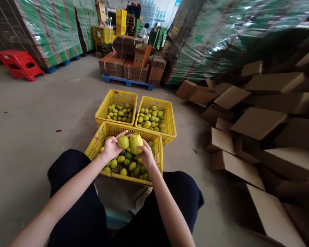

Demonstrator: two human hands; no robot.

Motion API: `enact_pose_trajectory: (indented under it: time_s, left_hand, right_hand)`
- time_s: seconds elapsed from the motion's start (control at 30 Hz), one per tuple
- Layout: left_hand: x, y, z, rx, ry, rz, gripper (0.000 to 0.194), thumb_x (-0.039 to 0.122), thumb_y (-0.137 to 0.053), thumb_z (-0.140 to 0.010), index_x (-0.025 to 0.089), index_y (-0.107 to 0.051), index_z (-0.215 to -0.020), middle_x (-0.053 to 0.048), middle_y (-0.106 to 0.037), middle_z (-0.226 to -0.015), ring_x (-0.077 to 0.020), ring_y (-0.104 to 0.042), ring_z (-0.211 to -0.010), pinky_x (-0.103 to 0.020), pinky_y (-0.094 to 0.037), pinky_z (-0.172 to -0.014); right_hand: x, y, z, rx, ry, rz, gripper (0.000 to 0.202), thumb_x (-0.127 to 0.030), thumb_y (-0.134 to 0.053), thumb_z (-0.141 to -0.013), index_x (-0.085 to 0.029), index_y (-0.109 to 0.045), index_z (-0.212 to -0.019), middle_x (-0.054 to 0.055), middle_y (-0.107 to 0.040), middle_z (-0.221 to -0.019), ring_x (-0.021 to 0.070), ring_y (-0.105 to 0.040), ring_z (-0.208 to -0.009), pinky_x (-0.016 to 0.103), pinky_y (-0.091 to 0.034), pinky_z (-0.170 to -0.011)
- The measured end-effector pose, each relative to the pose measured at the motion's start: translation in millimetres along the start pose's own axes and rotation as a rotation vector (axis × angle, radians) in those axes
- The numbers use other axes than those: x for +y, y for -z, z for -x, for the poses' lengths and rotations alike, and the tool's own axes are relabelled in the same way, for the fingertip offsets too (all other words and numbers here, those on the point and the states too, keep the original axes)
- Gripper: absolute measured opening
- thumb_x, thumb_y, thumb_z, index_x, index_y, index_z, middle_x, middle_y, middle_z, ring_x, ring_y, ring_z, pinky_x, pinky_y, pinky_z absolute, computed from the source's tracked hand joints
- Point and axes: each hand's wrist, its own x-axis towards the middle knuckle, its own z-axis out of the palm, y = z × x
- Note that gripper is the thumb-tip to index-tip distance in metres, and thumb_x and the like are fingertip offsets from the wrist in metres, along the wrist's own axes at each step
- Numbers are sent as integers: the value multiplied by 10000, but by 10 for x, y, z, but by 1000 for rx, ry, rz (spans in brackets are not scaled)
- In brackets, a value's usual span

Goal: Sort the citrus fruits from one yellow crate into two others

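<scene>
The person's left hand (112, 148), fingers spread about as wide as its load, has hold of a smooth, round, yellow-green fruit (123, 142). Just to its right, the right hand (147, 155) curls around a larger, paler yellow fruit (136, 144) with a lumpy skin and a knobbly top. Both fruits are above a yellow, perforated plastic crate (158, 152) holding loose green and yellow fruit.

The left hand's fingertips are partly lost behind the two fruits, the right hand's far fingers are hidden too, and whether the fruits touch each other I cannot tell. Hands and forearms cover part of the crate's contents.

At far left is a glossy red plastic stool (14, 56) with slotted openings. Beyond the front crate are a yellow lattice-sided crate (125, 97) on the left and a matching yellow crate (170, 120) on the right, both containing fruit. Farther right, plain brown cardboard boxes (259, 121) with flat, angular faces lie jumbled, blurred and cut off at the edge.
</scene>
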Motion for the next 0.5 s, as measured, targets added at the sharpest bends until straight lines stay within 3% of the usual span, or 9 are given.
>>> enact_pose_trajectory:
  time_s: [0.13,0.23,0.37,0.5]
  left_hand:
    - [-26,-55,-17,135,-73,65,458,177,-474,-700,60,-687,-1088,-147,-741,-1021,-276,-652,-1127,-388,-491,-1015]
    - [-55,-50,-42,263,-94,61,279,195,-492,-801,79,-707,-937,-118,-740,-853,-227,-703,-958,-297,-550,-880]
    - [-99,5,-59,328,58,126,260,240,-471,-875,106,-685,-812,-77,-686,-681,-192,-701,-735,-280,-571,-735]
    - [-132,91,-114,410,59,189,245,197,-464,-888,156,-609,-695,-17,-614,-581,-129,-629,-565,-232,-547,-636]
  right_hand:
    - [170,-120,19,46,-24,-69,377,-334,-804,-614,-234,-681,-957,-12,-738,-905,213,-661,-873,310,-526,-769]
    - [259,-150,32,24,-78,-89,403,-392,-819,-629,-218,-683,-966,4,-741,-908,219,-673,-870,319,-533,-762]
    - [321,-152,22,49,-141,-134,368,-465,-764,-686,-207,-695,-940,7,-747,-907,220,-682,-944,307,-534,-813]
    - [333,-191,-6,83,-241,-254,337,-460,-702,-745,-182,-706,-935,52,-763,-919,255,-681,-1046,345,-539,-895]
